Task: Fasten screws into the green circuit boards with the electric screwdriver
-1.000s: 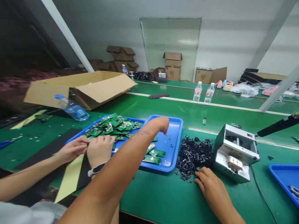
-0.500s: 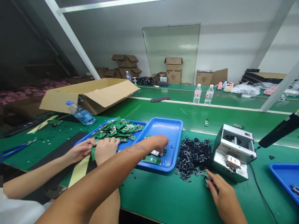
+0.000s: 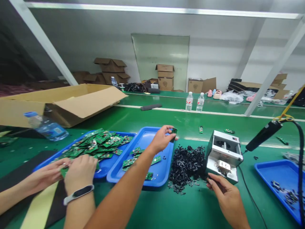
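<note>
My left hand (image 3: 164, 137) pinches a small green circuit board (image 3: 174, 130) above the far right corner of a blue tray (image 3: 147, 135). Several circuit boards (image 3: 130, 162) lie in that tray below my forearm. Beside a heap of small black plastic parts (image 3: 187, 167), my right hand (image 3: 222, 189) has its thumb and forefinger pressed together. A tiny dark piece seems to be between those fingertips, too small to name. Just beyond the right hand stands a metal benchtop machine (image 3: 224, 156) with a small block on its front.
At left, a co-worker's hands (image 3: 78, 173) hold a board by a second blue tray (image 3: 103, 171) piled with boards. A water bottle (image 3: 47, 127) leans by an open cardboard box (image 3: 90, 98). Right are a black electric screwdriver (image 3: 264, 135) and a blue tray of metal parts (image 3: 269, 163).
My left hand has come up out of the tray with a circuit board. The right hand stays pinched near the machine's front. The whole view has shifted.
</note>
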Available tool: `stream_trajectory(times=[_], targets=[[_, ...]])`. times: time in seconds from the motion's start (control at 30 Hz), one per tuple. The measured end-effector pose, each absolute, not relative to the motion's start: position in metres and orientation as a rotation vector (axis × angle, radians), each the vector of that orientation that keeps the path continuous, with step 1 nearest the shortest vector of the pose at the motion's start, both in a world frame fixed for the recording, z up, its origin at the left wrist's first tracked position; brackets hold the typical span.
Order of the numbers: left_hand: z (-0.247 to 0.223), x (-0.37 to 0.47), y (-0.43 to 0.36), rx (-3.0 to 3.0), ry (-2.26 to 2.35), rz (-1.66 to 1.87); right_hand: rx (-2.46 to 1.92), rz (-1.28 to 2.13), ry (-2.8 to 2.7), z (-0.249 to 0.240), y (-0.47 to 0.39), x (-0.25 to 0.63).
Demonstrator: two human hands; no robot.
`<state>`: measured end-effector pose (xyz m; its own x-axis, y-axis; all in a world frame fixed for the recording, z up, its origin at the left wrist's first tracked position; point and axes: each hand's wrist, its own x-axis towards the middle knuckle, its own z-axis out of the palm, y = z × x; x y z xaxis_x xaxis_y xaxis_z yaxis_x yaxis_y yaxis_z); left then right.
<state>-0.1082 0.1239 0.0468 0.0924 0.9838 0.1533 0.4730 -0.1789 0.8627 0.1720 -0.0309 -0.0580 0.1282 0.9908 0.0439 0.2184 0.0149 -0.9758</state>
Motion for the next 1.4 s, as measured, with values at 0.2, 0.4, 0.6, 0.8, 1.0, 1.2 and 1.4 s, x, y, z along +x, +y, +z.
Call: stream_trajectory(times=[0.2,0.4,0.6,0.8,1.0,1.2,1.4], targets=[[0.026,-0.021,0.051,1.444,0.667,0.771,-1.438,0.746,-1.024,-0.022,-0.022,0.184],[-0.012,0.005,0.021,1.371,0.587,0.701,-1.480,0.754,-1.066,-0.020,-0.029,0.189],[-0.029,0.005,0.021,1.360,0.628,0.638,-1.482,0.788,-1.202,-0.021,-0.032,0.180],[-0.027,0.003,0.021,1.397,0.665,0.619,-1.487,0.843,-1.214,-0.022,-0.031,0.183],[-0.027,0.003,0.020,1.412,0.652,0.615,-1.489,0.920,-1.181,-0.021,-0.035,0.185],[-0.028,0.002,0.020,1.440,0.677,0.601,-1.426,1.000,-1.191,-0.018,-0.037,0.187],[-0.018,0.002,0.020,1.460,0.610,0.602,-1.327,0.940,-1.240,-0.017,-0.040,0.188]])
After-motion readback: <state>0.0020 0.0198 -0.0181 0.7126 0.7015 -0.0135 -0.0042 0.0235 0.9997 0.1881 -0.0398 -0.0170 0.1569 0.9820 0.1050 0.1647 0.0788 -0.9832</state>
